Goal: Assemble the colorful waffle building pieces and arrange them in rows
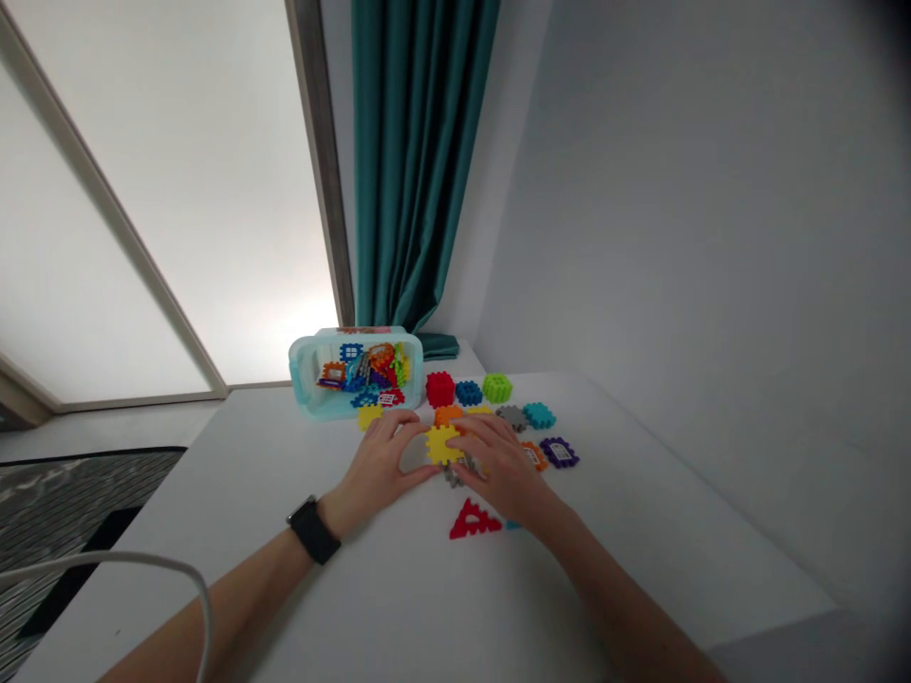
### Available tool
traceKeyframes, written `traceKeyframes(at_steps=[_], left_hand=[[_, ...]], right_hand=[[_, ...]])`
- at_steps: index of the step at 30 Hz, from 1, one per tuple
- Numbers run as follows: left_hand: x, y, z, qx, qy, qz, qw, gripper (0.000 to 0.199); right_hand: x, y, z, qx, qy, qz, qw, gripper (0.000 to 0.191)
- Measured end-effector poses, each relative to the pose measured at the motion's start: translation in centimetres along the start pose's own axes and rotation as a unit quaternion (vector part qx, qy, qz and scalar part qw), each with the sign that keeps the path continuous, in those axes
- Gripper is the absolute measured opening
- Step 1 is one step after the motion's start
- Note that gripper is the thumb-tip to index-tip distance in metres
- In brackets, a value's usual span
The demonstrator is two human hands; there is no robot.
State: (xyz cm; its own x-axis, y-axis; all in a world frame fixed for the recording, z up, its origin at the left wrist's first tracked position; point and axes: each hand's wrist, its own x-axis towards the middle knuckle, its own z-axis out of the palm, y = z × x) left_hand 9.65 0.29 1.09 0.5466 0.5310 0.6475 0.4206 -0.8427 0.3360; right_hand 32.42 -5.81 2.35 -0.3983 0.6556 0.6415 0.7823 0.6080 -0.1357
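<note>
Between my hands is a yellow square piece (pixel 442 444) with toothed edges, tilted above the white table (pixel 399 588). My left hand (pixel 384 462) grips its left side with thumb and fingers. From the right, my right hand (pixel 502 465) pinches the same piece. Partly hidden just beneath it is a grey piece (pixel 454 477). An orange piece (pixel 448 415) shows behind the yellow one. A red triangle (pixel 474 520) lies nearer the front, beside a blue piece mostly covered by my right hand.
A pale blue bin (pixel 303 379) of mixed pieces stands at the back. Behind my hands are red (pixel 439 389), dark blue (pixel 468 393) and green (pixel 496 387) stacks. Turquoise (pixel 539 415) and purple (pixel 559 452) pieces lie rightward. A white cable (pixel 142 560) crosses the lower left.
</note>
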Motion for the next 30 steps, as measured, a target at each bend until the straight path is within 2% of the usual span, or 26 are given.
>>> traceKeyframes(at_steps=[6,9,13,18,23,30], left_hand=[[2.2,0.7,2.2,-0.025,-0.001,0.001,1.0,0.054],[2.4,0.3,2.9,-0.034,0.0,0.007,0.999,0.048],[2.0,-0.9,3.4,-0.031,0.004,0.036,0.999,0.036],[1.6,-2.3,3.6,-0.013,0.0,0.052,0.999,0.031],[1.5,-3.1,4.0,-0.012,0.01,0.031,0.999,0.027],[1.2,-3.3,4.3,-0.017,-0.004,0.022,1.0,0.025]], right_hand=[[-1.3,3.2,-1.6,-0.005,-0.01,0.046,0.999,0.023],[-1.7,5.4,-2.0,0.0,-0.015,0.061,0.998,0.021],[-1.8,8.6,-1.8,0.019,-0.026,0.08,0.996,0.024],[-1.2,11.9,-0.7,0.039,-0.079,0.105,0.991,0.028],[-1.0,13.3,0.1,0.058,-0.108,0.127,0.984,0.031],[-1.4,13.3,0.0,0.081,-0.12,0.144,0.979,0.031]])
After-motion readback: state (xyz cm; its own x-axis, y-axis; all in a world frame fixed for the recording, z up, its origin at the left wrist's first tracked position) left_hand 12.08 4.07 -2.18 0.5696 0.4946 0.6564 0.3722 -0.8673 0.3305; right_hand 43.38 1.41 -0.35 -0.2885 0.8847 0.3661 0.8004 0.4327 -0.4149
